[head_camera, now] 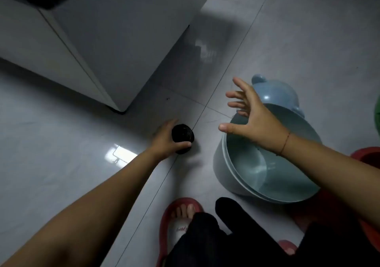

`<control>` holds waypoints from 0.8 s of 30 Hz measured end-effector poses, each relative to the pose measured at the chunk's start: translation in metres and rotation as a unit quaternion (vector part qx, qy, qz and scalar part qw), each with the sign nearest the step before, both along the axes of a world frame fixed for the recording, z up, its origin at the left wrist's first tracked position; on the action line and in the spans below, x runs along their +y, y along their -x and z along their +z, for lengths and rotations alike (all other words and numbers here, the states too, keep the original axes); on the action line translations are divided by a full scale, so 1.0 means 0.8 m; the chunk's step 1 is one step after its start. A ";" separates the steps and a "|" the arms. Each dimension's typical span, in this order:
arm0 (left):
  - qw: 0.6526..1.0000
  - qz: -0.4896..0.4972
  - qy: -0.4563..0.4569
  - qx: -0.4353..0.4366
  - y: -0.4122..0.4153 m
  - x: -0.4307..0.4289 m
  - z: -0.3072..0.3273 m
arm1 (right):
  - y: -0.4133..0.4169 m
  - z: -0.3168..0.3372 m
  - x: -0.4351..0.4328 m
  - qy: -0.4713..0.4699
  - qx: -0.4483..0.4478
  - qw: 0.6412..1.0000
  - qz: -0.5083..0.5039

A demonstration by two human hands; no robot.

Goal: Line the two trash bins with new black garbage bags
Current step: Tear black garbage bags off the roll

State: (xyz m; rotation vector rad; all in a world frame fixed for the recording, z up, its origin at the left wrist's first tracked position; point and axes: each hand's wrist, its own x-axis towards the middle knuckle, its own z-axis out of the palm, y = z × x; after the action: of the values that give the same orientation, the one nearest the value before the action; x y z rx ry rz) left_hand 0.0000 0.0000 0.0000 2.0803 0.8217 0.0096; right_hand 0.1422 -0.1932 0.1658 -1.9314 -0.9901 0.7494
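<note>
Grey glossy tiles make up the floor [61,164], seen from the head camera looking straight down, with thin joint lines crossing near the middle of the view.

A white cabinet [115,40] stands on the far-left part of the floor, its near corner pointing toward the hands.

The left hand [165,141] reaches forward over the middle of the floor. Its fingers and thumb are curled round a black roll of garbage bags [184,135]. Whether the roll touches the tiles cannot be told.

Just right of the roll stands a pale blue bin [221,159], its mouth open to the camera and its bare blue inside showing. Its lid [273,94], with rounded ear-like bumps, is turned back on the far side.

The right hand [255,116] hovers over the bin's far-left rim with fingers spread and straight, gripping nothing. A thin red string circles that wrist. The two hands are apart, the roll between them.

Toward the right edge of the floor, behind the right forearm, part of a red container [368,155] shows, cut off by the frame.

At the near edge, a foot in a red slipper [170,215] rests on the tiles beside black trousers [236,242].
</note>
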 end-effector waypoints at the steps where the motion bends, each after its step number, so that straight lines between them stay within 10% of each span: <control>1: 1.000 -0.017 -0.020 0.005 -0.003 0.000 -0.005 | -0.002 -0.003 0.002 -0.001 -0.006 1.000 0.003; 14: 0.998 -0.010 -0.031 -0.060 -0.016 -0.005 -0.023 | -0.006 -0.006 -0.002 0.020 -0.030 0.999 -0.004; 24: 0.958 -0.038 0.139 -0.247 -0.020 -0.011 0.217 | 0.007 0.065 -0.029 -0.015 -0.018 0.999 -0.033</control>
State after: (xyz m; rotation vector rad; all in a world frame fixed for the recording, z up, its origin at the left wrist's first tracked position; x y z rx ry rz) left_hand 0.0157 -0.0084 0.1739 1.7317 0.4086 0.3390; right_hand 0.1369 -0.2166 0.2181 -1.9485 -0.9497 0.6603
